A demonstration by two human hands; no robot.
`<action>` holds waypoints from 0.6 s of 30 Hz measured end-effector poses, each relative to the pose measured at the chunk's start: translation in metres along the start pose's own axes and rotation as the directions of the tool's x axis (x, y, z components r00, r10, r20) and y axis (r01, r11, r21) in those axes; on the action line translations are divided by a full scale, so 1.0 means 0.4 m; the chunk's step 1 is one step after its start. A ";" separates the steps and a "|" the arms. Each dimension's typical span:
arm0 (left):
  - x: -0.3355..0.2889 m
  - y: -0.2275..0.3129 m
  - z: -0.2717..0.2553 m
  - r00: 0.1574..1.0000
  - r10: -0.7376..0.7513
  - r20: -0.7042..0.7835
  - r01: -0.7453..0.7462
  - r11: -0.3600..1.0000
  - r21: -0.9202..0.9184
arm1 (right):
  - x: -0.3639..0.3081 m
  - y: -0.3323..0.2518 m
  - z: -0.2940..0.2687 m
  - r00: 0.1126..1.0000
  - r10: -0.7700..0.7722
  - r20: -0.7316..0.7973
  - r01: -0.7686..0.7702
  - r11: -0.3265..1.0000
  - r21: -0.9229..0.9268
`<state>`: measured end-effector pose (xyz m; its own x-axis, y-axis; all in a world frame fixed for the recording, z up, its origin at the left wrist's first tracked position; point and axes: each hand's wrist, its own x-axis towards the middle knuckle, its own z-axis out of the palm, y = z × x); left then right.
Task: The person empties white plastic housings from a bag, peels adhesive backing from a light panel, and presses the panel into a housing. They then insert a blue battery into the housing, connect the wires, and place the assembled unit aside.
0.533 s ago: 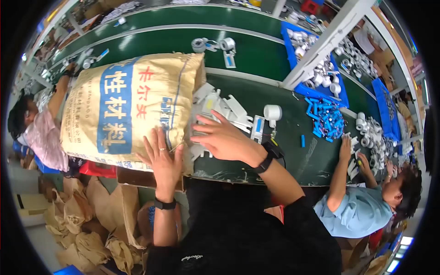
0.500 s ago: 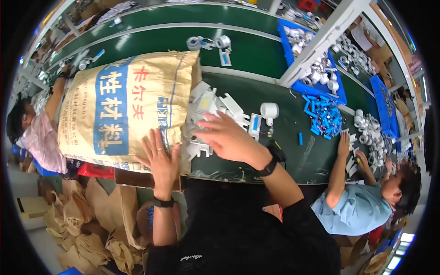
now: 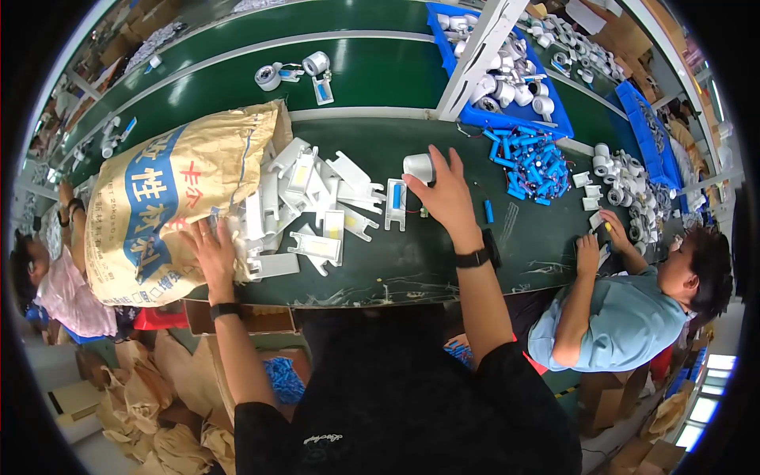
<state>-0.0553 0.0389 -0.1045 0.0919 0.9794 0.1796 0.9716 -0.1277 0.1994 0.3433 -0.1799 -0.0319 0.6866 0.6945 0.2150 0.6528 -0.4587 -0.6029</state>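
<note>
A large tan paper sack (image 3: 150,210) with a blue band lies on its side on the green counter (image 3: 364,277), its mouth facing right. The left hand (image 3: 214,257) rests on the sack close to that mouth, its fingers spread wide and flat against the paper. Loose white plastic pieces (image 3: 321,247) lie in a jumbled heap right beside the sack's mouth, some partly inside it. The right hand (image 3: 447,202) is well apart from the sack, to its right, with thumb and forefinger wide on either side of a white cup (image 3: 416,166); whether they touch it, I cannot tell. Between the heap beside the sack and this hand lies a white holder (image 3: 396,206) with a blue cylinder set in it. Farther right of the sack are a single blue stick (image 3: 488,211), a pile of blue batteries (image 3: 532,162) and, behind that pile, a blue bin (image 3: 475,116) full of round white parts. Well to the right of the sack, a co-worker (image 3: 617,317) in a light blue top handles small pieces; another person (image 3: 75,293) in pink is just left of the sack.
</note>
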 end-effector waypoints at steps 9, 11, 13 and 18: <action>-0.099 0.031 -0.119 0.968 0.246 -0.048 -0.250 0.961 -0.122 | 0.112 0.129 0.023 0.999 -0.047 0.014 0.044 0.985 0.165; -0.183 0.198 -0.225 0.904 0.391 -0.171 -0.420 0.887 -0.190 | 0.124 0.173 0.032 0.974 -0.148 -0.171 0.171 0.977 0.131; -0.257 0.361 -0.342 0.864 0.481 -0.150 -0.500 0.784 -0.367 | 0.085 0.134 -0.026 0.979 -0.039 -0.200 0.065 0.990 0.123; -0.250 0.484 -0.376 0.829 0.557 -0.050 -0.496 0.690 -0.527 | -0.052 0.090 -0.036 0.926 0.362 0.109 -0.372 0.820 0.435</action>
<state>0.0909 -0.1073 0.0610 0.6068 0.7328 0.3079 0.5101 -0.6561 0.5561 0.3573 -0.2188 -0.0469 0.8371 0.5372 -0.1034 0.1403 -0.3935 -0.9086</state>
